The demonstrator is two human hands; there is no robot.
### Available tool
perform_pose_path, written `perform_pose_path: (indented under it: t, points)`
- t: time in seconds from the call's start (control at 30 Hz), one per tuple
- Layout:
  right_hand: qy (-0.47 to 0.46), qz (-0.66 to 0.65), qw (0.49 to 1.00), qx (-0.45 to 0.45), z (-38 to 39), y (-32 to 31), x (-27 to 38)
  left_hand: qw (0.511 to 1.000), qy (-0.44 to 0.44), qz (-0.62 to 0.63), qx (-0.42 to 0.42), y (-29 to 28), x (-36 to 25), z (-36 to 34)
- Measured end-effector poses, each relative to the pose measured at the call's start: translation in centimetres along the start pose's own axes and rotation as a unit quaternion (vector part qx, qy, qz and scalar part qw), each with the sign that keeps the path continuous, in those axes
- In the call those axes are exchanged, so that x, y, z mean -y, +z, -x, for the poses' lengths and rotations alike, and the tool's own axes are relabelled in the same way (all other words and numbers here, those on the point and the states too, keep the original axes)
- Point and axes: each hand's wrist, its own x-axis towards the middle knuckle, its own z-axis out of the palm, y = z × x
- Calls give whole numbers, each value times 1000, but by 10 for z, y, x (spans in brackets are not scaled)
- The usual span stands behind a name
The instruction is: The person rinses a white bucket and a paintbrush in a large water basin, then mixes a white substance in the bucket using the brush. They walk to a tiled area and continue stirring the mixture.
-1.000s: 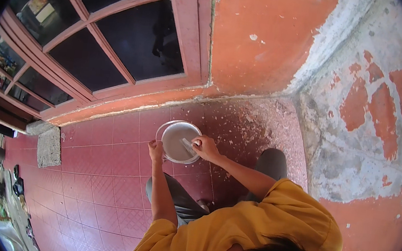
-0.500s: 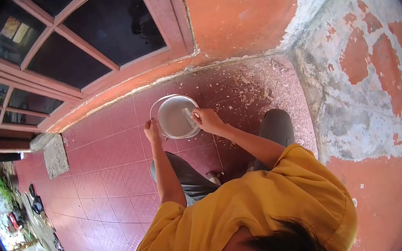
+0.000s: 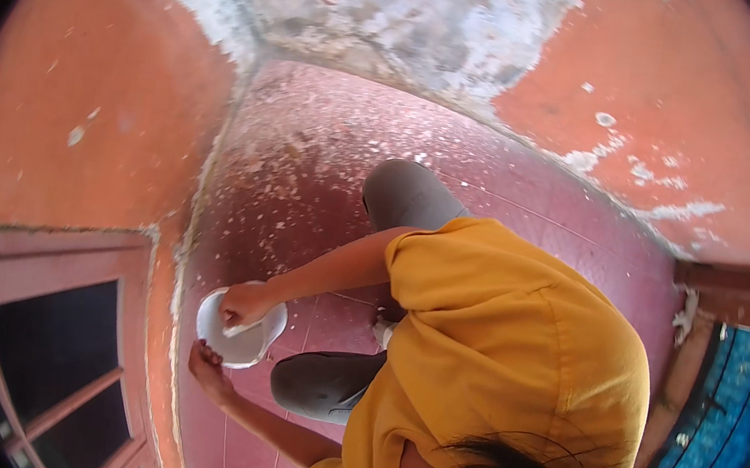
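Note:
A white bucket (image 3: 275,322) stands on the red tiled floor at the lower left, close to the foot of the wall. My left hand (image 3: 211,371) is closed at its near left edge, fingers curled; whether they grip the rim or the handle is hard to make out. Over the mouth is my right hand (image 3: 247,304), closed around a pale, flat tool (image 3: 233,330) that points down inside. Most of the tool is hidden by the fingers. Pale grey-white material (image 3: 245,347) shows within the bucket.
Paint flakes (image 3: 313,125) litter the floor towards the corner. Orange walls (image 3: 93,109) with peeled, whitish patches (image 3: 473,23) meet there. A pink window frame (image 3: 132,299) stands at left, a blue panel (image 3: 704,429) at right. My bent knees (image 3: 408,191) flank the work area.
The view has swung to the right, so the bucket and hands now appear farther left and lower. My right hand has moved farther over the bucket's mouth with the tool.

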Motion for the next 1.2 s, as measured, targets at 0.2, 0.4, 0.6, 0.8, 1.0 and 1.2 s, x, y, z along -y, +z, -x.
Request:
perform_pose_path:
  t: [0.2,0.4,0.6,0.8,1.0,1.2]
  points:
    - [-30,-36,998,-38,0,-28,23,996,30,-72,45,61,-48,8]
    - [-7,-18,983,-184,35,-104,49,973,106,-81,187,121,-89,32]
    - [-37,127,946,-296,115,-145,98,932,117,-16,342,193,-93,35]
    - [3,131,925,-358,211,-179,115,875,89,-12,476,287,-83,84]
    - [51,160,882,-441,352,-189,144,798,82,-76,592,365,-30,176]
    - [49,275,867,-413,500,-206,177,736,31,-128,664,432,33,276]
